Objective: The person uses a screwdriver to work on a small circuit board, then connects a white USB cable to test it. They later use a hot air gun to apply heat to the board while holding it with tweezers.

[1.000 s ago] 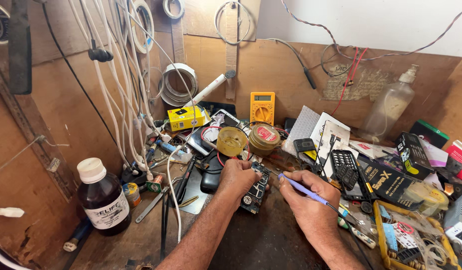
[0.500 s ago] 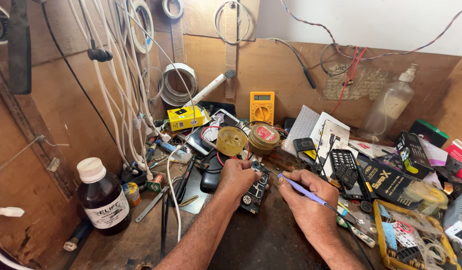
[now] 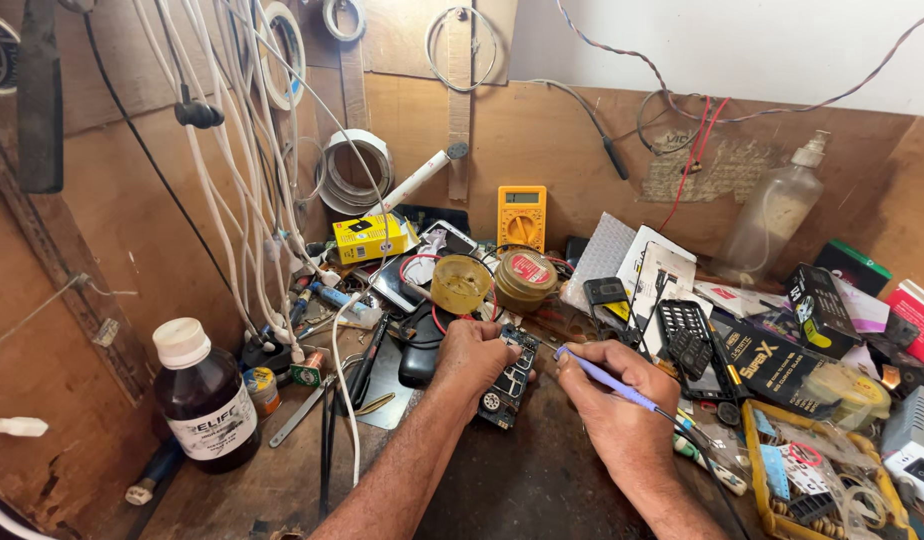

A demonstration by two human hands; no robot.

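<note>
My left hand [image 3: 472, 358] presses down on a small dark circuit board [image 3: 509, 380] lying on the wooden bench, fingers closed over its upper edge. My right hand [image 3: 612, 400] grips a thin purple-handled soldering iron [image 3: 607, 378] like a pen, its tip aimed left at the board's right side. A black cable runs from the iron's rear past my wrist. Whether the tip touches the board is hard to tell.
A yellow multimeter [image 3: 522, 217], two round tins [image 3: 523, 280] and a yellowed open pot [image 3: 460, 284] sit behind the board. A dark glass bottle [image 3: 205, 398] stands left. White cables [image 3: 242, 180] hang from the wall. Phone parts, boxes and a yellow tray [image 3: 812, 478] crowd the right.
</note>
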